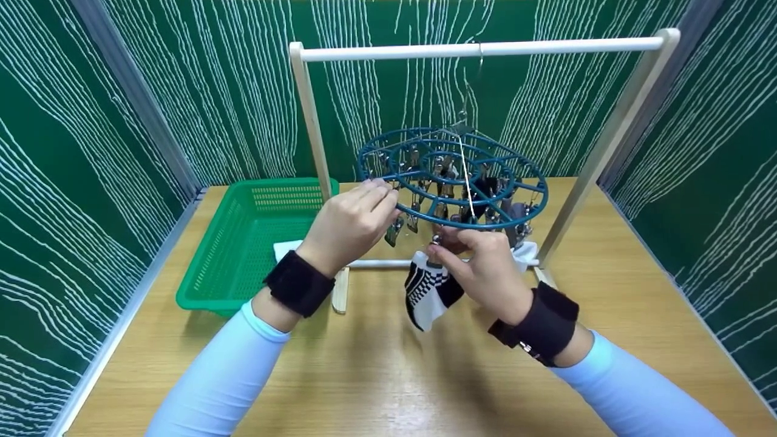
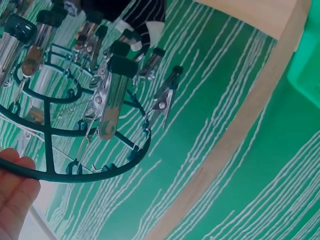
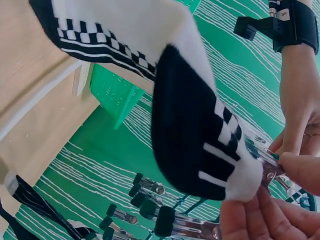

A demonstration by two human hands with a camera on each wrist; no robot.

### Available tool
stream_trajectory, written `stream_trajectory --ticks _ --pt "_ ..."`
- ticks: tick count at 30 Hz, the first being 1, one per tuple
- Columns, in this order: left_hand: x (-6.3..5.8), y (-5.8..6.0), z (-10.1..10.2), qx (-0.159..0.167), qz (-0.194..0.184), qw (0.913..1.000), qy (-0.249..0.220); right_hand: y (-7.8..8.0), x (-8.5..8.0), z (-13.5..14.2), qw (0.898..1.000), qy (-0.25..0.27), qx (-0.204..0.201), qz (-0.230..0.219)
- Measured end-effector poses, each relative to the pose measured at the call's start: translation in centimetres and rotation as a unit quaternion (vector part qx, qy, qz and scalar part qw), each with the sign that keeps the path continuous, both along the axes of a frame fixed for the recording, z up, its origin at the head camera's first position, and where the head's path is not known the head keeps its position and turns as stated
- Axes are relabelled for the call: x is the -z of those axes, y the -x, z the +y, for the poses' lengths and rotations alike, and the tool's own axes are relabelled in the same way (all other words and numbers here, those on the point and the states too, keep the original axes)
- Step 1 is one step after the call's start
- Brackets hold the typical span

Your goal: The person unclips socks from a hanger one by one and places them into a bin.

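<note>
A round teal clip hanger (image 1: 542, 197) hangs from a rack, metal clips dangling from its rings. My left hand (image 1: 355, 221) grips its near left rim, the fingers (image 2: 19, 192) curled over the ring in the left wrist view. Below the front rim, my right hand (image 1: 488, 267) pinches a metal clip (image 3: 270, 167) between thumb and fingers. That clip is at the white cuff of a black-and-white checked sock (image 1: 428, 297), which hangs down over the table. Several empty clips (image 2: 117, 95) hang near the left hand.
The wooden rack (image 1: 607, 145) has a white top bar (image 1: 388, 52). To the left sits a green basket (image 1: 203, 267), with white fabric (image 1: 285, 249) at its right side. Other dark socks (image 3: 42, 210) hang farther back on the hanger. Green patterned walls (image 1: 48, 152) enclose the table.
</note>
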State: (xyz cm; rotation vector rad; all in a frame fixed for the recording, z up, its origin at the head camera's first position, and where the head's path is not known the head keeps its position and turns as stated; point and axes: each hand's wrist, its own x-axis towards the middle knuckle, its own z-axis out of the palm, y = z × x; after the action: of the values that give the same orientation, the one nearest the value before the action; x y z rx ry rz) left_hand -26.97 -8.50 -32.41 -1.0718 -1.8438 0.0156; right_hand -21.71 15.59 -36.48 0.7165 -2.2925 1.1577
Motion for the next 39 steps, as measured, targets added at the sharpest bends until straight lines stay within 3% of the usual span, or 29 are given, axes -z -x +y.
stream_trajectory --ticks 5,18,23,31,35,37,39 --pt "0.2 0.0 -0.1 0.001 -0.018 0.9998 -0.006 -0.1 -0.1 -0.1 1.000 0.002 0.005 -0.031" --pt "1.2 -1.0 -0.1 0.033 -0.043 0.9933 -0.102 0.2 0.1 0.0 1.000 0.005 0.000 0.005" --pt "2.3 -1.9 -0.2 0.041 -0.059 0.9909 -0.114 0.4 0.4 0.1 1.000 0.007 0.001 -0.002" --pt "5.3 -2.9 0.5 0.056 -0.137 0.9855 -0.083 0.7 0.3 0.3 1.000 0.013 0.000 -0.009" --pt "7.0 -2.9 1.2 0.032 -0.217 0.9741 -0.056 0.8 0.3 0.3 1.000 0.010 0.002 -0.018" --pt "7.7 -2.8 1.5 0.006 -0.279 0.9593 -0.045 0.8 0.3 0.3 1.000 0.008 0.003 -0.021" --pt "8.3 -2.6 1.9 -0.024 -0.345 0.9377 -0.035 0.7 0.3 0.4 1.000 0.008 0.003 -0.021"
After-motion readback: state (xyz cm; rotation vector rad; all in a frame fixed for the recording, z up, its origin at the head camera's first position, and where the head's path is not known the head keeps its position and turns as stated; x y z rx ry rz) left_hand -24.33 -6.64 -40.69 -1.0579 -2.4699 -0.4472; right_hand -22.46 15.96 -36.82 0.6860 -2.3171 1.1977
